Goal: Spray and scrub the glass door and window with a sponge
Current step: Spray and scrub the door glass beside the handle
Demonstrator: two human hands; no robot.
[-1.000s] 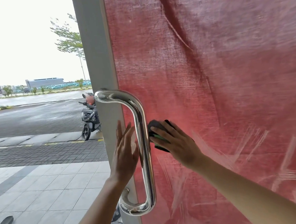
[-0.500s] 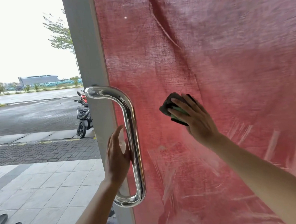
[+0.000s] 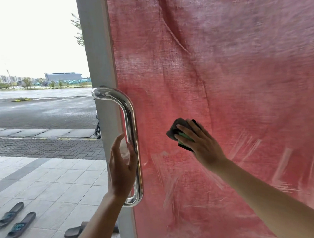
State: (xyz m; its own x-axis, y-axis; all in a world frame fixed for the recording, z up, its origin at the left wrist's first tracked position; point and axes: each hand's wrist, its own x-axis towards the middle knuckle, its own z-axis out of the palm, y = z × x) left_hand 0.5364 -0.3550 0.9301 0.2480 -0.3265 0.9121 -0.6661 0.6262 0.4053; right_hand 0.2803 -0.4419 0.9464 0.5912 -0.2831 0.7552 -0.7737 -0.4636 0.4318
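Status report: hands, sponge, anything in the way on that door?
Left hand open, between handle and door frame. Right hand presses sponge on glass door, fingers spread. Handle close left of sponge.

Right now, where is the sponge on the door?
In the head view, the sponge is mid-frame against the glass door, pressed under the right hand. It is a little to the right of the steel pull handle.
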